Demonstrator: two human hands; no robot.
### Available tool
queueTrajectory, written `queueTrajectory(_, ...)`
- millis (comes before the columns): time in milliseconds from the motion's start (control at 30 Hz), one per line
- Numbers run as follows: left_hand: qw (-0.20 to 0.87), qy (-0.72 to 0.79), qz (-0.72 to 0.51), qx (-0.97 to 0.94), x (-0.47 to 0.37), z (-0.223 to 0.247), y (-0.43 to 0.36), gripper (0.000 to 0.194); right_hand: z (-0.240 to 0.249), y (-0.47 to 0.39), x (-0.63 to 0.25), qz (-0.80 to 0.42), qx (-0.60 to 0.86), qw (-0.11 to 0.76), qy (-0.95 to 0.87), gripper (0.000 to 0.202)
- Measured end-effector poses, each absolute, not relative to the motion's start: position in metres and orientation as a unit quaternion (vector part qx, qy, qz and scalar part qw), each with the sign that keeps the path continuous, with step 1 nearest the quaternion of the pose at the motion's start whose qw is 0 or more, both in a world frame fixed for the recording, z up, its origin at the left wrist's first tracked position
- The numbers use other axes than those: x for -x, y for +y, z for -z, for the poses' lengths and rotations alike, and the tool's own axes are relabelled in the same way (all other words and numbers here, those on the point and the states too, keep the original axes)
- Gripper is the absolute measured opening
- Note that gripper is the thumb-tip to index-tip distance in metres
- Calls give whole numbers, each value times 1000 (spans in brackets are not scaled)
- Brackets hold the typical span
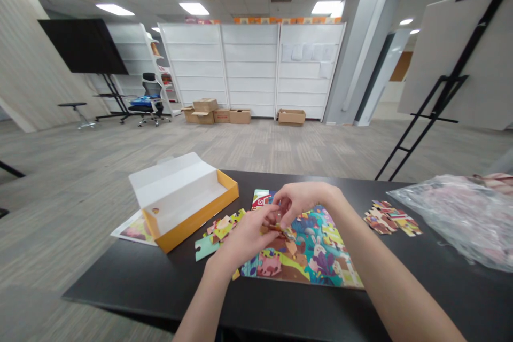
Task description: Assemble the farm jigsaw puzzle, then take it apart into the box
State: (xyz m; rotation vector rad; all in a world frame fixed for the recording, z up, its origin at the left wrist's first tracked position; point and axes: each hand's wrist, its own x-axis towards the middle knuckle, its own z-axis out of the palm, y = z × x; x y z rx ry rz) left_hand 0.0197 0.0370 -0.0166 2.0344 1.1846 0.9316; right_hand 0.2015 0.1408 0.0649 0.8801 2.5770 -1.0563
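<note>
Forearms, bare, over black table. Bag, clear plastic, at right. Box, yellow, open, at left. Puzzle, colourful, on table between both. Loose pieces beside puzzle; more near bag. Left hand and right hand close together above puzzle, fingertips around apparent piece; exact grip hidden. Step, as judged: fingertip handling; calls for fine control, edges in view. Lettering: none legible.

Beyond the black table stand a dark screen on a wheeled stand, a mesh-backed office chair, a round stool, white shelving and several cardboard boxes on the floor.
</note>
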Motion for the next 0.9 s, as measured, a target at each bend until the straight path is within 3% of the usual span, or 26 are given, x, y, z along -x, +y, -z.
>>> queueTrajectory(100, 320, 437, -384, -748, -17, 9, 35, 34, -71, 131, -196, 367, -268, 86, 887, 39)
queueTrajectory(267, 338, 447, -416, -717, -16, 2, 34, 37, -85, 122, -193, 340, -259, 57, 902, 35)
queueTrajectory(400, 348, 443, -467, -681, -18, 1, 34, 34, -88, 123, -201, 301, -277, -19, 912, 25)
queueTrajectory(600, 442, 449, -445, -637, -26, 11, 35, 76, -55, 116, -230, 354, -344, -169, 853, 20)
queueTrajectory(800, 310, 470, -374, -737, -45, 19, 38, 49, -11, 107, -263, 315, -443, -223, 809, 24)
queueTrajectory(900, 210, 496, -316, -781, -55, 20, 38, 44, -1, 107, -270, 304, -466, -242, 795, 29)
